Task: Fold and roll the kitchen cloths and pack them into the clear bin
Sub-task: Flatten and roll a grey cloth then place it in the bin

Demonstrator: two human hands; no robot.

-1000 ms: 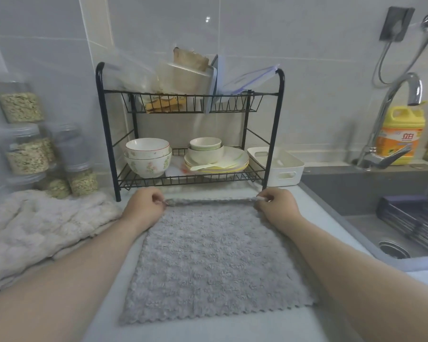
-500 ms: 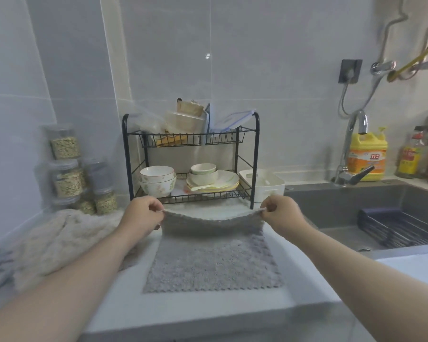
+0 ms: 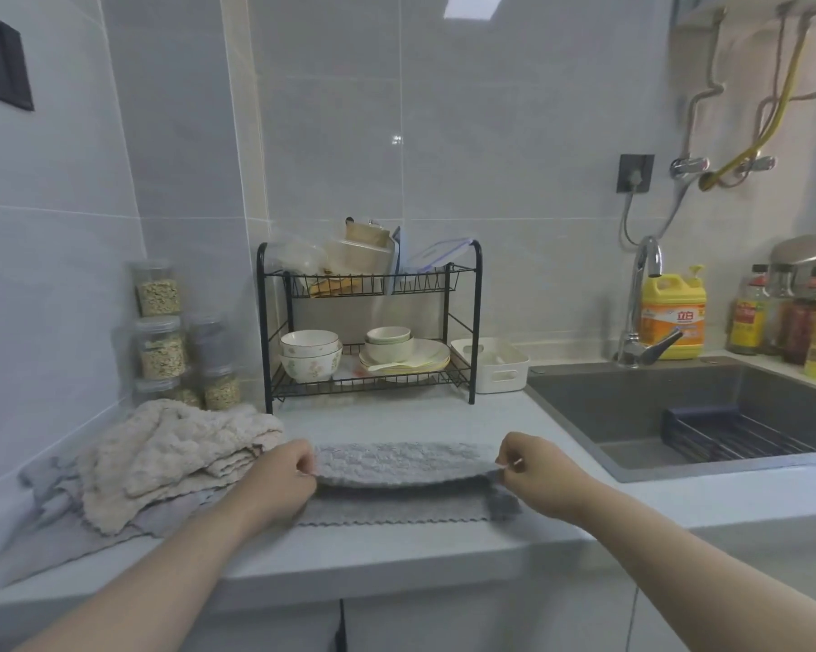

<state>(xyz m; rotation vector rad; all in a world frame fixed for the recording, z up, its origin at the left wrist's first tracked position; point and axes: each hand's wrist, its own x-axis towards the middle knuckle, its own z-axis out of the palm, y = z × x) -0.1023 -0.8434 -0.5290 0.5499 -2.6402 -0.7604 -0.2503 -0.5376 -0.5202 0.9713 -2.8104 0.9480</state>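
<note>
We hold one edge of the grey cloth (image 3: 396,463) lifted over its near half on the counter (image 3: 396,557).

Our left hand (image 3: 283,482) and right hand (image 3: 533,477) each pinch a corner between thumb and finger, and the edge sags between them. Lowering one side first could land the fold crooked. The bunched corner under our right hand may get trapped as a lump, and a tug towards us might drag the cloth off the counter's front. The fold hides the lower layer, the pile of cloths (image 3: 171,458) covers what lies beside our left wrist, and we cannot make out a clear bin.
</note>
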